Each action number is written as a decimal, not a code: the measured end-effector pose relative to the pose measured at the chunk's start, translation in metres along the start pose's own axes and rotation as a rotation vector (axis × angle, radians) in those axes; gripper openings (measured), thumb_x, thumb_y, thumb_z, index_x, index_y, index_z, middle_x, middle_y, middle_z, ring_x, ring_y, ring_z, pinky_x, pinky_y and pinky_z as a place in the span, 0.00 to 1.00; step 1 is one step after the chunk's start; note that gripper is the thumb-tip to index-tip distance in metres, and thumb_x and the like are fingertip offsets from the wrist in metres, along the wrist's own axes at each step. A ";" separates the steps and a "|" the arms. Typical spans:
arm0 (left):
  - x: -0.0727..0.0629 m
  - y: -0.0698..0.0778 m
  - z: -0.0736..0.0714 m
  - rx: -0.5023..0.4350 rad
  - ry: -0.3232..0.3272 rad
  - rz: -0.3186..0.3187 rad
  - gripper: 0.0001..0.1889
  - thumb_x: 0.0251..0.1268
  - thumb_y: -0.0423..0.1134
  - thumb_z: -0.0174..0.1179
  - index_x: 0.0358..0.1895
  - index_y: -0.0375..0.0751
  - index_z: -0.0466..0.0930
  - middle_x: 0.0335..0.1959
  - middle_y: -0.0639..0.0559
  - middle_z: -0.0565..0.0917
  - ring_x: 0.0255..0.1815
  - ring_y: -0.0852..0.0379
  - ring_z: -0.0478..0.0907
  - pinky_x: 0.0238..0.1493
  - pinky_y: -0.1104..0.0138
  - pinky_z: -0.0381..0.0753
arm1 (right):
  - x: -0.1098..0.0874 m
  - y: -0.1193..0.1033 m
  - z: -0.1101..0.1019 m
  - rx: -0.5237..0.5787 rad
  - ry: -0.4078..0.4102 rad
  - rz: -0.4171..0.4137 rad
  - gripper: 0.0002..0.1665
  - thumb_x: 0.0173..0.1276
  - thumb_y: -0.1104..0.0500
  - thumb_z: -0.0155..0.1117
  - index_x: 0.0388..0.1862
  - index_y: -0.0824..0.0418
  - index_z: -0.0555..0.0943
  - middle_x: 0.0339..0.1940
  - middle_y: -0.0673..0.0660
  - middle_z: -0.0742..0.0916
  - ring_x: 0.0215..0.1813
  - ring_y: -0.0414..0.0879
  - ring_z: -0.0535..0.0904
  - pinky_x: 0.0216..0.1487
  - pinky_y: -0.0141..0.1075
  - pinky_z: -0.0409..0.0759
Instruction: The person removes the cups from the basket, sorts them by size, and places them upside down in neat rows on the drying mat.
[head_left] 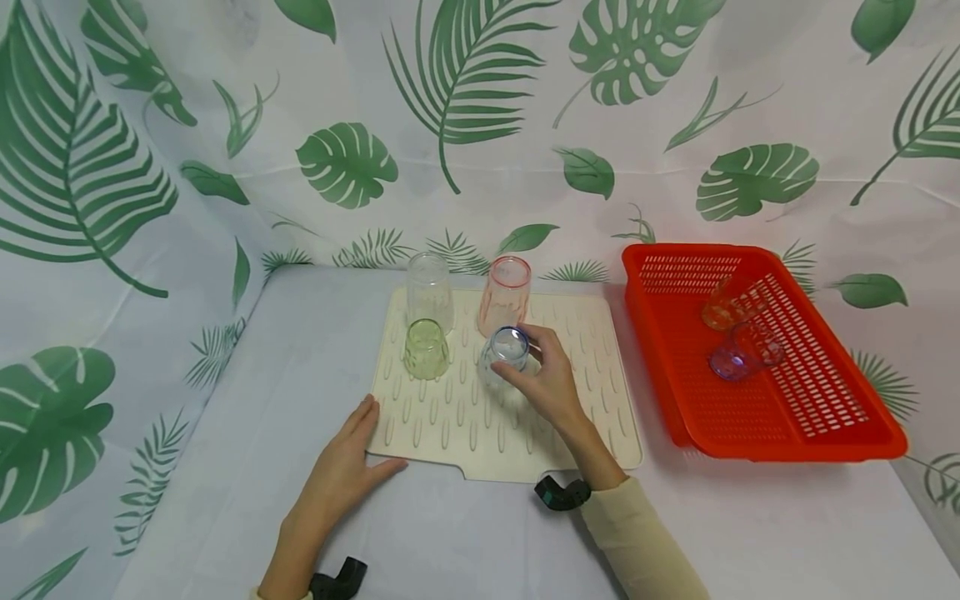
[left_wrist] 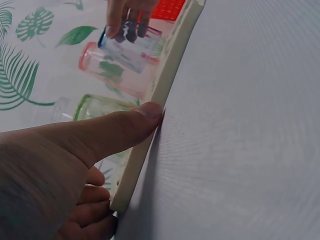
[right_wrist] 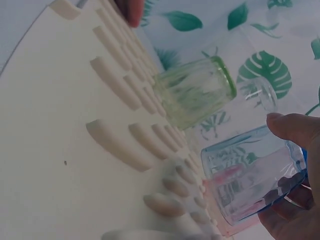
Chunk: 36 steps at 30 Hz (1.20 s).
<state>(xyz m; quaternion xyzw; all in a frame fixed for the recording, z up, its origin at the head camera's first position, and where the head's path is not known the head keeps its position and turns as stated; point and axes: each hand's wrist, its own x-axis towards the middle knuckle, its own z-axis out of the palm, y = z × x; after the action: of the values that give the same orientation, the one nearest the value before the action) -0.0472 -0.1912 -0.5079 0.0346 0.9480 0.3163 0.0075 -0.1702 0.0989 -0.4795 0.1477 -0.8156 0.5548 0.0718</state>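
In the head view my right hand point(head_left: 551, 379) grips a clear glass with a blue rim point(head_left: 508, 343), thumb on one side and fingers on the other. The right wrist view shows this blue-rimmed glass point(right_wrist: 252, 172) upright, its base close over the cream ridged drying mat point(right_wrist: 55, 135). My left hand point(head_left: 337, 471) rests at the mat's front left corner, its straight thumb point(left_wrist: 127, 127) touching the front edge and its fingers along the left side. A green glass point(head_left: 426, 350), a taller clear glass point(head_left: 430, 292) and a pink glass point(head_left: 505, 296) stand on the mat.
Right of the mat sits a red plastic basket point(head_left: 667, 367). An orange glass point(head_left: 723, 312) and a purple glass point(head_left: 742, 354) lie inside it. A leaf-patterned white curtain point(head_left: 487, 208) hangs behind and to the left of the white-covered table point(head_left: 300, 350).
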 end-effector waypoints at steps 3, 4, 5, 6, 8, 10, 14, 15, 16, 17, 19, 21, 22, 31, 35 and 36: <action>0.000 0.000 0.001 0.015 0.005 -0.005 0.51 0.55 0.53 0.74 0.75 0.29 0.60 0.79 0.35 0.59 0.78 0.38 0.60 0.73 0.47 0.69 | 0.000 0.003 0.001 -0.006 -0.004 0.014 0.42 0.58 0.59 0.79 0.69 0.65 0.70 0.64 0.62 0.77 0.68 0.57 0.75 0.73 0.52 0.73; 0.000 0.000 0.001 0.021 0.007 -0.007 0.51 0.55 0.54 0.74 0.75 0.29 0.60 0.79 0.35 0.59 0.78 0.38 0.60 0.73 0.47 0.69 | 0.001 0.003 0.001 -0.010 -0.004 0.017 0.42 0.58 0.59 0.79 0.69 0.65 0.70 0.64 0.62 0.77 0.68 0.56 0.75 0.73 0.51 0.73; -0.001 0.000 0.001 0.025 0.009 -0.007 0.51 0.55 0.54 0.74 0.75 0.29 0.60 0.79 0.35 0.59 0.78 0.38 0.60 0.73 0.47 0.69 | 0.001 0.004 0.001 -0.014 -0.005 0.019 0.42 0.58 0.59 0.79 0.69 0.65 0.70 0.64 0.61 0.77 0.68 0.56 0.75 0.74 0.51 0.73; -0.001 0.000 0.000 0.027 0.011 -0.009 0.51 0.55 0.54 0.73 0.75 0.29 0.60 0.79 0.35 0.59 0.79 0.38 0.60 0.74 0.47 0.68 | 0.001 0.004 0.002 -0.016 -0.007 0.022 0.42 0.58 0.59 0.79 0.69 0.66 0.70 0.64 0.61 0.77 0.68 0.56 0.75 0.74 0.50 0.73; -0.001 0.001 0.000 0.029 0.017 -0.011 0.51 0.56 0.54 0.73 0.75 0.29 0.60 0.79 0.35 0.60 0.79 0.39 0.59 0.74 0.47 0.68 | 0.001 0.005 0.002 -0.021 -0.010 0.025 0.43 0.58 0.60 0.79 0.69 0.66 0.70 0.64 0.61 0.77 0.68 0.56 0.75 0.74 0.50 0.73; -0.002 0.001 0.000 0.031 0.020 -0.012 0.51 0.56 0.55 0.73 0.75 0.29 0.60 0.78 0.35 0.60 0.79 0.38 0.58 0.74 0.46 0.67 | 0.001 0.005 0.003 -0.020 -0.013 0.026 0.43 0.57 0.60 0.79 0.69 0.68 0.69 0.64 0.62 0.77 0.68 0.56 0.75 0.74 0.50 0.72; -0.002 0.001 0.000 0.035 0.020 -0.024 0.51 0.56 0.56 0.72 0.75 0.29 0.59 0.78 0.34 0.60 0.79 0.38 0.58 0.75 0.46 0.66 | 0.001 0.007 0.003 -0.022 -0.019 0.025 0.44 0.57 0.60 0.79 0.69 0.69 0.69 0.63 0.62 0.76 0.67 0.56 0.75 0.74 0.51 0.72; -0.002 0.001 0.000 0.037 0.019 -0.026 0.51 0.56 0.56 0.72 0.75 0.29 0.59 0.78 0.34 0.60 0.79 0.37 0.58 0.75 0.46 0.66 | 0.002 0.009 0.004 -0.025 -0.020 0.025 0.44 0.57 0.60 0.79 0.69 0.69 0.69 0.63 0.62 0.77 0.67 0.56 0.75 0.74 0.50 0.72; -0.002 0.001 -0.001 0.037 0.019 -0.030 0.51 0.56 0.56 0.72 0.75 0.29 0.59 0.78 0.34 0.60 0.79 0.37 0.58 0.75 0.46 0.66 | 0.002 0.009 0.004 -0.029 -0.021 0.024 0.44 0.57 0.60 0.79 0.70 0.68 0.69 0.63 0.62 0.77 0.67 0.55 0.75 0.74 0.50 0.72; -0.002 0.001 -0.001 0.036 0.018 -0.035 0.51 0.56 0.56 0.72 0.76 0.29 0.59 0.78 0.34 0.60 0.79 0.37 0.58 0.75 0.46 0.66 | 0.002 0.011 0.004 -0.033 -0.022 0.023 0.45 0.57 0.60 0.79 0.70 0.68 0.69 0.63 0.62 0.77 0.67 0.55 0.75 0.74 0.50 0.72; -0.002 0.001 -0.001 0.043 0.016 -0.041 0.52 0.56 0.57 0.72 0.76 0.29 0.59 0.78 0.34 0.60 0.79 0.37 0.58 0.75 0.46 0.66 | 0.002 0.012 0.004 -0.042 -0.024 0.025 0.45 0.57 0.60 0.79 0.70 0.67 0.69 0.63 0.61 0.77 0.67 0.55 0.75 0.74 0.49 0.73; -0.003 0.001 -0.002 0.048 0.013 -0.044 0.52 0.56 0.57 0.72 0.76 0.29 0.59 0.78 0.34 0.61 0.79 0.37 0.58 0.75 0.45 0.66 | 0.002 0.014 0.004 -0.051 -0.025 0.032 0.45 0.57 0.60 0.79 0.71 0.66 0.68 0.64 0.61 0.76 0.68 0.55 0.75 0.73 0.48 0.73; -0.003 0.001 -0.003 0.048 0.011 -0.047 0.52 0.56 0.57 0.72 0.76 0.29 0.59 0.78 0.34 0.61 0.79 0.37 0.58 0.75 0.45 0.66 | 0.002 0.014 0.004 -0.052 -0.027 0.035 0.45 0.58 0.60 0.79 0.71 0.66 0.68 0.64 0.61 0.76 0.68 0.55 0.75 0.73 0.48 0.73; -0.003 0.001 -0.005 0.048 -0.013 -0.080 0.54 0.56 0.60 0.71 0.77 0.29 0.56 0.79 0.34 0.58 0.80 0.36 0.54 0.77 0.45 0.62 | 0.002 0.016 0.005 -0.071 -0.047 0.017 0.46 0.59 0.60 0.77 0.73 0.69 0.66 0.65 0.66 0.75 0.68 0.60 0.74 0.72 0.52 0.74; -0.003 -0.001 -0.005 0.044 -0.027 -0.100 0.55 0.55 0.62 0.71 0.78 0.31 0.55 0.80 0.35 0.57 0.81 0.36 0.52 0.77 0.44 0.60 | 0.002 0.015 0.005 -0.080 -0.057 0.023 0.46 0.60 0.59 0.77 0.74 0.68 0.66 0.65 0.65 0.75 0.69 0.59 0.74 0.72 0.51 0.73; -0.002 -0.001 -0.005 0.044 -0.028 -0.101 0.55 0.55 0.62 0.70 0.78 0.31 0.55 0.80 0.35 0.57 0.81 0.36 0.52 0.77 0.44 0.60 | 0.002 0.015 0.005 -0.086 -0.060 0.028 0.46 0.61 0.58 0.77 0.74 0.68 0.65 0.65 0.65 0.75 0.69 0.59 0.74 0.73 0.51 0.73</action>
<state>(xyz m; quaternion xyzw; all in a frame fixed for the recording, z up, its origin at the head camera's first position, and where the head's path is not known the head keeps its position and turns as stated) -0.0451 -0.1953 -0.5048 -0.0086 0.9550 0.2942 0.0358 -0.1771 0.0994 -0.4938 0.1495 -0.8424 0.5157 0.0459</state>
